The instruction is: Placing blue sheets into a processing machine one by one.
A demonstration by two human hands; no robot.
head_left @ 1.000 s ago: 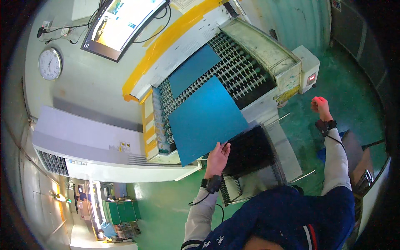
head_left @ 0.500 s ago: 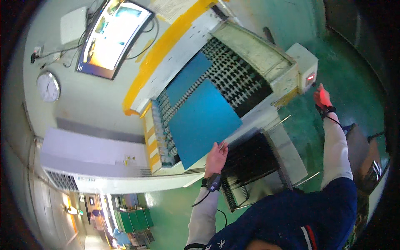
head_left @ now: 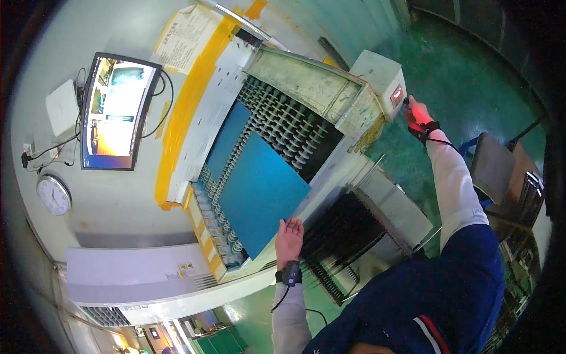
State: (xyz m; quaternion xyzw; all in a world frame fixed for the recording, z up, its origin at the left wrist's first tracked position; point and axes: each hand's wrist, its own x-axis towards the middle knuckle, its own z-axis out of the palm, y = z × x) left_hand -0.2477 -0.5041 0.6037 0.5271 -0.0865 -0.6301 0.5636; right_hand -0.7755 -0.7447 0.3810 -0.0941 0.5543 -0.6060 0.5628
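Note:
Two blue flat sheets lie on the roller conveyor (head_left: 286, 121): a large sheet (head_left: 262, 186) near me and a second sheet (head_left: 229, 138) beyond it, partly under the machine's front cover. My left hand (head_left: 289, 239) is palm up at the large sheet's near edge, fingers loosely spread; whether the fingertips touch it I cannot tell. At the right, my right hand (head_left: 417, 113) reaches out to a pale control box (head_left: 380, 76) with a red-lit display. Its fingers pinch a small black knob (head_left: 406, 101) on the box's side.
Below the conveyor stands a black slotted rack (head_left: 345, 230). A wall screen (head_left: 118, 112), a round clock (head_left: 54, 194) and a long white casing (head_left: 132, 268) are at the left. At the right, a brown chair-like object (head_left: 495, 168) stands on the green floor.
The view has turned and shifted. My right hand has come from beside the control box onto its knob. My left hand's fingers have loosened at the large sheet's edge.

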